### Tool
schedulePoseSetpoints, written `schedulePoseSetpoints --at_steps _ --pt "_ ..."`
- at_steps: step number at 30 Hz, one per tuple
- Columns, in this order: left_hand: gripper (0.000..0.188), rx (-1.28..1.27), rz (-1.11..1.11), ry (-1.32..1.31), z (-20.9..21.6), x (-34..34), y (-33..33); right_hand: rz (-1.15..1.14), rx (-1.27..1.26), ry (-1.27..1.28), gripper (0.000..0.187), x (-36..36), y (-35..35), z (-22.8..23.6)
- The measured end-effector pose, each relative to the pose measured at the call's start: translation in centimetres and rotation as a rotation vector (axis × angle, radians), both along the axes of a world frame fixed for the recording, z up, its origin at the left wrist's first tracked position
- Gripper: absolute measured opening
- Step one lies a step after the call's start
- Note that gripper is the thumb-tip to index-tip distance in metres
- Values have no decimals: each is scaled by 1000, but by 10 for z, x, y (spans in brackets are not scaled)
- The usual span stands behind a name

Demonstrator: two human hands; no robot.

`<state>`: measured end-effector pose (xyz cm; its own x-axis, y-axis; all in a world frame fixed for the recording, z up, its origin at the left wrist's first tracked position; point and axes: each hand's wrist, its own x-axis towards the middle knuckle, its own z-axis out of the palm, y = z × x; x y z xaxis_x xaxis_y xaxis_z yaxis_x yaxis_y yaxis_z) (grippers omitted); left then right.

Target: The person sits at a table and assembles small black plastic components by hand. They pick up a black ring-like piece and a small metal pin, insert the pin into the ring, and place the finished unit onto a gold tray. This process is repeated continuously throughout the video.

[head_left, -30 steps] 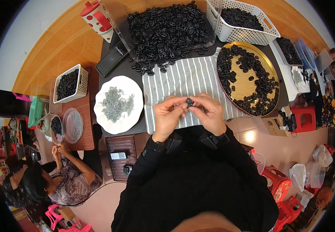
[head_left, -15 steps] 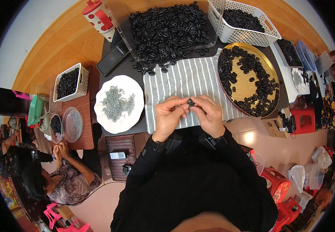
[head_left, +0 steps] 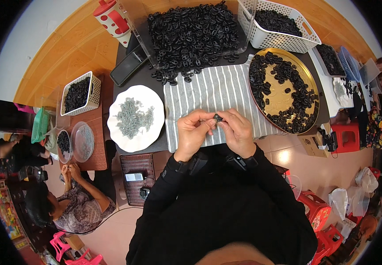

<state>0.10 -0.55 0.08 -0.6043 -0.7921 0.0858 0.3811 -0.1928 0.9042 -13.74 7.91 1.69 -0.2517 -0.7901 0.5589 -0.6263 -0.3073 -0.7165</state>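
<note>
Both hands meet at the centre of the frame, thumbs and forefingers pinched together on a small black part point(head_left: 218, 117); the left hand point(head_left: 192, 132) grips it from the left and the right hand point(head_left: 238, 133) from the right, the fingertips partly hiding its shape. The part is held above a grey-and-white striped cloth point(head_left: 208, 90). To the left of the cloth, a white scalloped plate point(head_left: 116, 126) carries small grey pieces point(head_left: 130, 118); to the right, a round gold tray point(head_left: 283, 100) bears scattered black pieces. At top centre, a heap of black pieces point(head_left: 193, 33) fills a clear bin and spills from its front edge, with a white perforated basket point(head_left: 283, 43) beside it at upper right.
</note>
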Motion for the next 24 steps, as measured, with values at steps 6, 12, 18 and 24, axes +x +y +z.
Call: schedulePoseSetpoints --at_steps 6,12,18,24 --pt "17 -49 10 -2 -1 0 2 -17 -30 51 32 3 1 0" --pt "15 -97 -8 -6 -1 0 4 -40 -66 78 34 7 3 4" --pt "13 -88 -25 -19 -1 1 4 -45 -93 91 34 7 4 0" --pt "13 -78 -38 -7 2 1 3 -54 -104 51 31 8 2 2"
